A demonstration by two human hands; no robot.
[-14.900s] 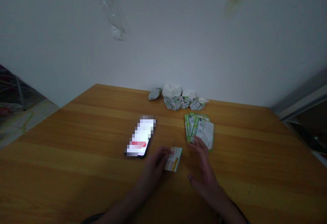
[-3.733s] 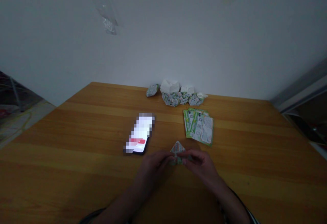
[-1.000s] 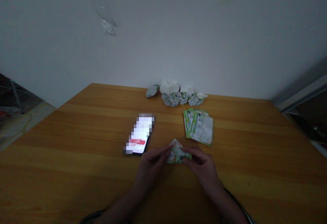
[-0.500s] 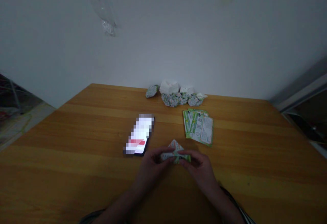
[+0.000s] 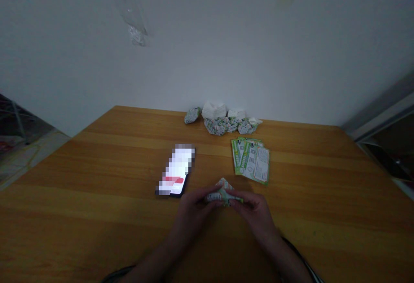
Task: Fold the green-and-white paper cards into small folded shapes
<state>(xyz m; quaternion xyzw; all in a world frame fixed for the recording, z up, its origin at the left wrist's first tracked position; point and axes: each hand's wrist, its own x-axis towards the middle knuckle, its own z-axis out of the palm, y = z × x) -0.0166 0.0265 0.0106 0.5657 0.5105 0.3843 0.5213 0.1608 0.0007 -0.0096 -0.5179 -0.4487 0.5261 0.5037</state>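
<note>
A small folded paper, white and green with print, is held between my two hands above the near part of the table. My left hand pinches its left side between thumb and fingers. At the right side, my right hand grips it the same way, fingers on top and thumb below. The paper's pointed upper corner sticks out beyond the fingers; its lower part is partly hidden by them. Beyond my right hand lies a fanned stack of green and white printed leaflets.
A phone with a lit, blurred screen lies left of the hands. Along the wall at the back of the wooden table sit several folded paper pieces, with one apart at their left. Clear plastic hangs on the wall.
The folded paper has tilted and shifted slightly to the right, with its lower flap less visible. Both hands keep hold of it; the leaflets and phone have not moved.
</note>
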